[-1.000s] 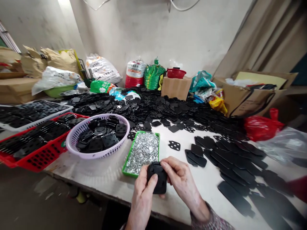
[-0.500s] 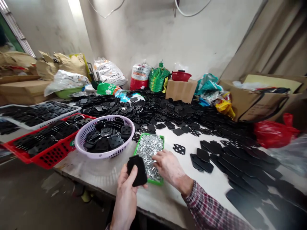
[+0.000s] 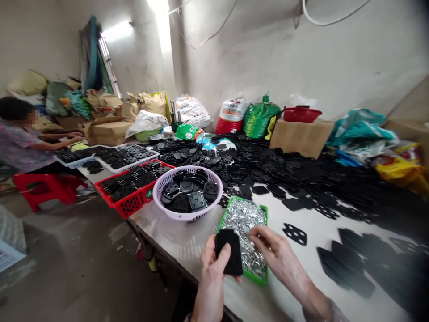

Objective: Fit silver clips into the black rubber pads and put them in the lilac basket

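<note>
My left hand (image 3: 214,273) grips a flat black plastic plate (image 3: 229,252) with rounded corners and a narrow tab on top, the thumb lying across its face. Just right of it, my right hand (image 3: 271,246) is over the green tray (image 3: 267,219), thumb and fingertips pinched together. What they hold, if anything, is too small to make out. Small shiny metal pins (image 3: 243,214) fill the tray, partly hidden behind the plate and my hands. A black plate with round holes (image 3: 295,234) lies on the table right of the tray.
Left of the tray stand a lilac basket (image 3: 214,203) and a red basket (image 3: 134,205), both holding black plates. A large heap of black plates (image 3: 208,161) covers the back. A person (image 3: 20,138) sits far left. The table edge (image 3: 167,259) runs in front.
The view has swung left, bringing the seated person into sight. My right hand has lifted slightly from the pins, its fingertips pinched. My left hand still holds the black plate.
</note>
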Tool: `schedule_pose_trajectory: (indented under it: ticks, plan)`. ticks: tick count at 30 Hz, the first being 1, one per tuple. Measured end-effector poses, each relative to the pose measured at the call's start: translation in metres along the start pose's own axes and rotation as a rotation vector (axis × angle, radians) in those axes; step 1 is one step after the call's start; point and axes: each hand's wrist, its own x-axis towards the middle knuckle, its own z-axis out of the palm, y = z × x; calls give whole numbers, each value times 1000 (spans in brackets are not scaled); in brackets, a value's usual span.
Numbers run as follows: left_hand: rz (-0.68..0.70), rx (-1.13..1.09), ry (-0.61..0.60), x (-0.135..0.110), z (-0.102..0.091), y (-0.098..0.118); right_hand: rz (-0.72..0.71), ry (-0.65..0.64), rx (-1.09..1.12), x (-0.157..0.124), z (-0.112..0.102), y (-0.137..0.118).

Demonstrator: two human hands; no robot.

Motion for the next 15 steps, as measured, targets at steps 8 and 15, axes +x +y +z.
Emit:
schedule_pose_trajectory:
  ticks: [8, 15]
  plan:
    - [28, 244, -92, -5, 8, -5, 128, 68, 558, -10, -11, -33]
    - [-44, 142, -231, -8, 6, -8, 93, 77, 546, -19, -10, -34]
